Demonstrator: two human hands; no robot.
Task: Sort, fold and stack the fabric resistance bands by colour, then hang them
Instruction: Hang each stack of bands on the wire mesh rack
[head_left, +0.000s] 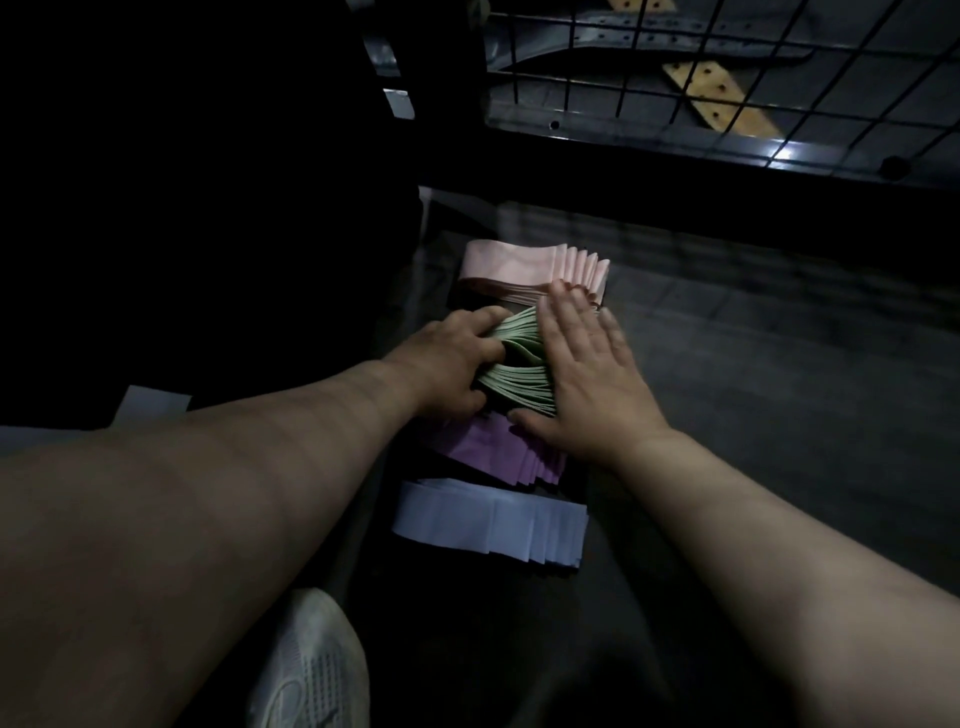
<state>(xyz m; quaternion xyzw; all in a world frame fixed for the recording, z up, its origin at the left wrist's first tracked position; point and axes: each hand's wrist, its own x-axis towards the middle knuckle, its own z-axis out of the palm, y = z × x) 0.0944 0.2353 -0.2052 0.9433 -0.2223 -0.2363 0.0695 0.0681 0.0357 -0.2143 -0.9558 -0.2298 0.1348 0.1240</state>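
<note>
Green band stack (519, 364) at centre; pink stack (519, 265) at 12 o'clock, purple stack (488, 447) then pale lilac stack (483, 519) at 6. Left hand (447, 358) at 9, fingers curled into green folds, gripping. Right hand (587, 374) at 3, fingers straight, together, flat on its right side; thumb touches purple stack. White shoe (311, 665) at 7

Bare floor (753, 364) lies right of the stacks; wire grid (727, 78) blocks beyond.

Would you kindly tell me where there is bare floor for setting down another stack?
Bare floor lies right of the stacks, below the wire rack; a narrower strip separates rack and pink stack. Crowded: left hand and right hand on the green stack, purple stack and white stack close beside.
</note>
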